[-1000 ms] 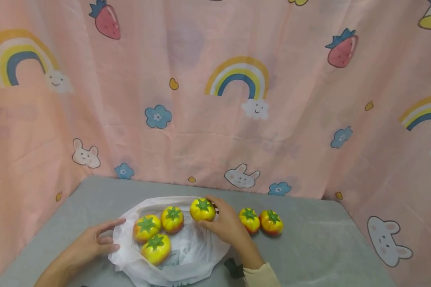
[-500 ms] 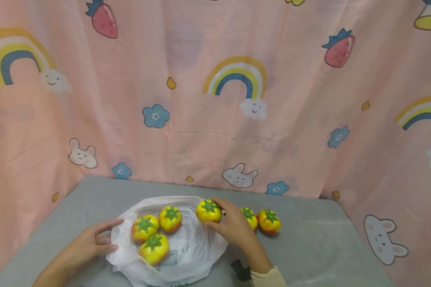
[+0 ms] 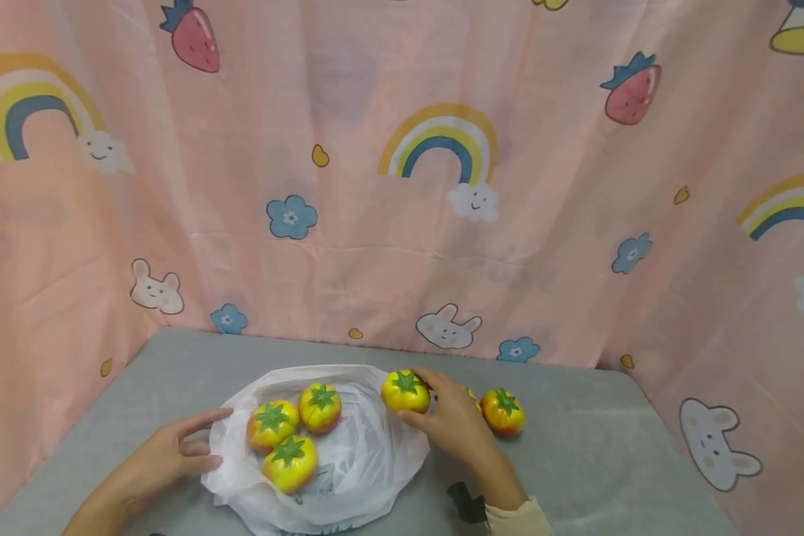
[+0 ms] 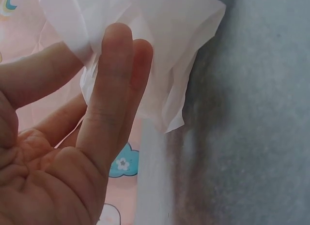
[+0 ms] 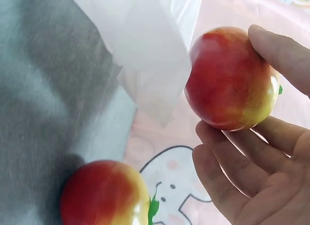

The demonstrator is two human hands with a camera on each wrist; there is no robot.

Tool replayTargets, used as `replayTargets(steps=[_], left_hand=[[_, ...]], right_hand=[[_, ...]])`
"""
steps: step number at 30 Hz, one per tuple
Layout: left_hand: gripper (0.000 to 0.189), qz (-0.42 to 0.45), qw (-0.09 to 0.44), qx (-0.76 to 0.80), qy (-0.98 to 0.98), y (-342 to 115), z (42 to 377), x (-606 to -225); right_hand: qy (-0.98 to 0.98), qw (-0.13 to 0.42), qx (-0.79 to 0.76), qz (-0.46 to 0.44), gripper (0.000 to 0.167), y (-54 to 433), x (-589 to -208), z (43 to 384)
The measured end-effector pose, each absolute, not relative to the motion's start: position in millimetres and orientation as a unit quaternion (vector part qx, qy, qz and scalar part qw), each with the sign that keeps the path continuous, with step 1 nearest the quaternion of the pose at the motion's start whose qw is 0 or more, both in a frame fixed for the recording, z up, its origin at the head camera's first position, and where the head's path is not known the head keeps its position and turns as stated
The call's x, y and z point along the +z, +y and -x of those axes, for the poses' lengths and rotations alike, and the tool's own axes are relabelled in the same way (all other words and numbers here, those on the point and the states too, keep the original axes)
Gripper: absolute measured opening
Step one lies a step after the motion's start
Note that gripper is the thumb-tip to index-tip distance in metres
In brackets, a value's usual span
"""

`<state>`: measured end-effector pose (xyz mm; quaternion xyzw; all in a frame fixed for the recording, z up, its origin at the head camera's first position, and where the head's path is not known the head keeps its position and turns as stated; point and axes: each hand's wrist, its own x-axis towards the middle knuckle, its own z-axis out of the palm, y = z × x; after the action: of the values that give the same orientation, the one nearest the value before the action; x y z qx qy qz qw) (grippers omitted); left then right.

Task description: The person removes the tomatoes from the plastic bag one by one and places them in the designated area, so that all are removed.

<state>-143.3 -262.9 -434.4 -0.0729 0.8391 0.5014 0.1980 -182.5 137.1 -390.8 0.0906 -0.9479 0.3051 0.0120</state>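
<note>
Sitting in white plastic bag, mouth spread wide: three yellow-red fruits. Right hand pinches a fourth fruit, thumb opposite fingers, at bag's right rim. Left hand: thumb and fingers apart, fairly straight, touching bag's left rim. Two loose fruits near right hand, one mostly hidden behind it. Grey table runs on rightward; pink curtain along back edge.

left hand splayed, right hand pinching
</note>
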Motion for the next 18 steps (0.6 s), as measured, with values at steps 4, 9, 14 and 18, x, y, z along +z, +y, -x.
replayTargets(steps=[4,9,14,18], left_hand=[[0.086,0.064,0.198,0.520,0.829,-263.4,143.0,-434.4],[0.086,0.052,0.191,0.532,0.823,-264.8,143.1,-436.4],[0.084,0.054,0.186,0.528,0.827,-266.0,143.2,-438.7],[0.084,0.043,0.189,0.528,0.827,-267.6,141.7,-438.2]], right_hand=[[-0.950,0.015,0.301,-0.082,0.073,140.9,-390.1,181.5],[-0.946,0.024,0.312,-0.082,0.072,143.9,-390.4,182.3],[-0.949,0.026,0.307,-0.073,0.074,145.3,-388.5,181.3],[-0.948,0.024,0.309,-0.068,0.076,148.8,-386.8,179.8]])
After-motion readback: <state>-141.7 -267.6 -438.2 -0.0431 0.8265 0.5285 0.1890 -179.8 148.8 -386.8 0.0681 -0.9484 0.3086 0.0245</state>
